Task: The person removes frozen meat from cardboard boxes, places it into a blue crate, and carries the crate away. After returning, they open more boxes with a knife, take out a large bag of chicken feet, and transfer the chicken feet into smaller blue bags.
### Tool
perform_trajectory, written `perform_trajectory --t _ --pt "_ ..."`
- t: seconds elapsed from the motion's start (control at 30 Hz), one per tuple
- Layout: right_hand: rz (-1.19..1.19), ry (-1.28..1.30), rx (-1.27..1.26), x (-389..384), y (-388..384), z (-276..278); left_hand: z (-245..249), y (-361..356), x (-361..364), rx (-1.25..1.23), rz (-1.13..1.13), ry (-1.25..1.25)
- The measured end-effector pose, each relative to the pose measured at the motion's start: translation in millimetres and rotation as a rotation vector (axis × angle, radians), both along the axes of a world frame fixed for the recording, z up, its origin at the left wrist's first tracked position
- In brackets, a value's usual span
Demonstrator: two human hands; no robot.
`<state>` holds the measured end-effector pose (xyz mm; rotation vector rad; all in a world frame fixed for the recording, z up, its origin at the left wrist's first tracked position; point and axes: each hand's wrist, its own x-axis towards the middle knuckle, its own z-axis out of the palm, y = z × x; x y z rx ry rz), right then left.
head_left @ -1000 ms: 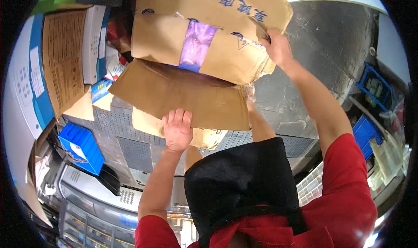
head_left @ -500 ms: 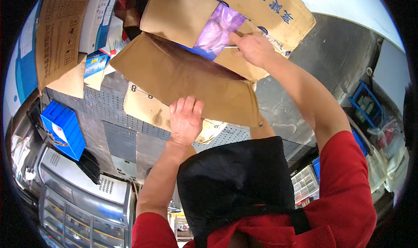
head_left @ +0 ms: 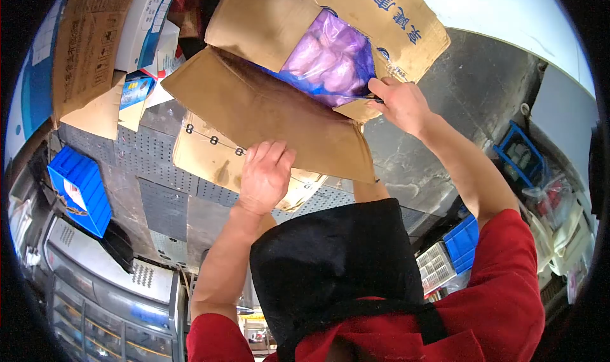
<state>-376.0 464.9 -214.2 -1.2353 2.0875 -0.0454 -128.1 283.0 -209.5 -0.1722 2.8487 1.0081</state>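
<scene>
Carton (head_left: 267,25) open at the top; near flap (head_left: 273,120) folded out toward the person, far printed flap (head_left: 406,44) laid back. Between them a purple bag (head_left: 327,60) is exposed inside the carton, with rounded, pale lumps showing through the film; blue film lines its near side. Opening of the carton judged well advanced; whether the bag itself is slit or sealed cannot be told, and its contents remain inside the carton. Left hand (head_left: 264,174): fingers curled closely over the near flap's free edge, thumb hidden. Right hand (head_left: 400,105): partly closed at the bag's right edge, apparently around a slim dark-handled tool whose type is unclear; the fingers meet near the film. Carton appears to stand on the grey floor (head_left: 165,203), partly dotted panels, partly plain and scuffed; printed cardboard (head_left: 210,152) lies below the near flap. Room: upright cartons (head_left: 89,51) at far left, blue crate (head_left: 82,190) at left, glass-fronted appliance (head_left: 114,298) at near left. At right, a blue basket (head_left: 521,155) and clear plastic bags (head_left: 559,222); a white surface (head_left: 508,19) at far right.
</scene>
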Motion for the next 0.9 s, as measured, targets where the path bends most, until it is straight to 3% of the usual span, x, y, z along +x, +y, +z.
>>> perform_trajectory --t 0.1,0.17,0.27,0.4,0.47,0.5,0.57,0.67,0.77,0.9 --pt "-0.060 -0.002 -0.019 3 5 0 5 -7 -13 0.073 -0.035 0.028" --pt "-0.191 -0.090 -0.111 6 12 -4 10 -11 -26 -0.114 0.056 0.190" --pt "-0.175 -0.154 -0.063 2 16 -7 13 -26 -52 -0.151 0.040 0.195" --pt "-0.312 -0.216 -0.189 5 30 -9 12 -32 -79 -0.132 -0.102 0.198" --pt "-0.513 -0.189 -0.448 4 56 -19 17 -37 -92 -0.097 -0.127 0.187" --pt "-0.674 -0.110 -0.438 -1 61 -13 19 -40 -100 -0.057 -0.143 0.181" --pt "-1.231 -0.279 -0.327 -9 95 -27 20 -47 -114 -0.045 -0.157 0.179" --pt "-1.295 -0.069 -0.285 -21 121 -34 15 -44 -128 -0.088 -0.150 0.080" --pt "-0.982 -0.169 -0.464 -13 97 -42 16 -24 -111 -0.344 0.011 -0.178" --pt "-0.145 -0.136 -0.499 -8 2 -41 -14 -24 -47 -0.379 -0.008 -0.405"
